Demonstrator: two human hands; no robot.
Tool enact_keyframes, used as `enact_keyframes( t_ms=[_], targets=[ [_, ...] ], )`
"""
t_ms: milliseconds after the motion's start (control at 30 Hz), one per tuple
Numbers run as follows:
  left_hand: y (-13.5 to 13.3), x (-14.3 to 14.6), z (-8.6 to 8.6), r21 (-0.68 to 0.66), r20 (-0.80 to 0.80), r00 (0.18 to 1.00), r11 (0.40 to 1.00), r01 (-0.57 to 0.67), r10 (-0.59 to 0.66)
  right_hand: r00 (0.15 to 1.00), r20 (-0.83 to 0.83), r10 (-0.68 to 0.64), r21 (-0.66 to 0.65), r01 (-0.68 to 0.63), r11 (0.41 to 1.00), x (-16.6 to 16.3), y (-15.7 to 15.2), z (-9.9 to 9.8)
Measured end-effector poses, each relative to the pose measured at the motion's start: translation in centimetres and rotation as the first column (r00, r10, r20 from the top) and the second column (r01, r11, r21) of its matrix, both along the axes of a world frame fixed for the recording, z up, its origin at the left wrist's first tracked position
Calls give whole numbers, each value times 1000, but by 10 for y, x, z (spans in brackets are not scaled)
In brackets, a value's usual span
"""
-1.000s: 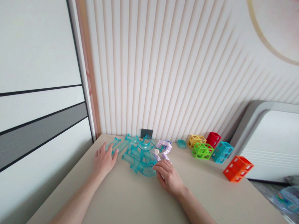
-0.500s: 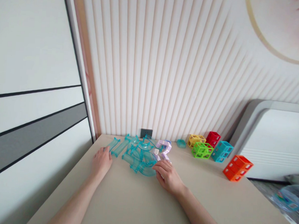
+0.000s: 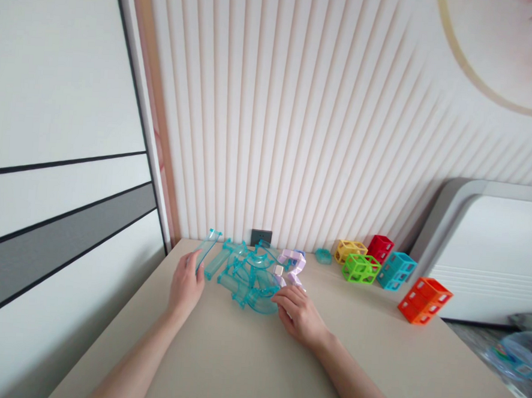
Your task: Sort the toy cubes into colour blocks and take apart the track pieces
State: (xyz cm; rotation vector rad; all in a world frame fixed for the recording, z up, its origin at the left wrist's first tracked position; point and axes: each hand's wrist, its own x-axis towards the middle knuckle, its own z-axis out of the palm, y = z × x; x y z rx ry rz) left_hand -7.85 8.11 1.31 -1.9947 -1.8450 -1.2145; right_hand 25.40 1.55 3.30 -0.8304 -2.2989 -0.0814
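My left hand (image 3: 187,281) grips a clear teal track piece (image 3: 208,246) by its near end. That straight piece is tilted up, its far end raised above the table. Loosely bent at the right edge of the pile, my right hand (image 3: 299,312) has its fingertips beside a curved teal track piece (image 3: 260,304); whether they touch it I cannot tell. Its thumb is apart from the fingers, and nothing shows in its grasp. Another straight teal track (image 3: 217,263) lies right of my left hand. Beyond my right hand sits a lilac angular piece (image 3: 297,261) with a white square face (image 3: 278,270).
Toward the right stand open-frame blocks: yellow (image 3: 350,250), green (image 3: 361,269), red (image 3: 380,249), blue (image 3: 397,271) and orange (image 3: 424,301). A small teal piece (image 3: 323,256) lies near the ribbed wall (image 3: 271,115). A black socket (image 3: 261,237) is behind the pile.
My left hand has lifted the straight teal track piece from the table and tilted its far end up, shifting slightly right. My right hand has stayed in place.
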Motion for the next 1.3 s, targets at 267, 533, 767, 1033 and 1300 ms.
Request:
enact_keyframes(
  t_ms=[267, 533, 767, 1033, 1300],
  targets=[
    [-25, 34, 4, 137, 1, 934, 925, 354, -358, 1000, -23, 9, 66, -8, 998, -1, -2, 5],
    [-60, 52, 16, 113, -279, 701, 702, 703, -656, 954, -232, -190, 329, 261, 907, 4, -6, -7],
    [-64, 52, 24, 71, -320, 627, 642, 764, -710, 997, 23, -69, 266, 61, 962, 9, -2, 2],
    [-52, 48, 18, 133, -226, 654, 643, 754, -721, 998, 60, -13, 260, -3, 966, 8, -7, 15],
    [-41, 46, 10, 41, -111, 791, 793, 608, -601, 902, -350, -251, 194, 332, 923, 18, 2, 0]
  ],
)
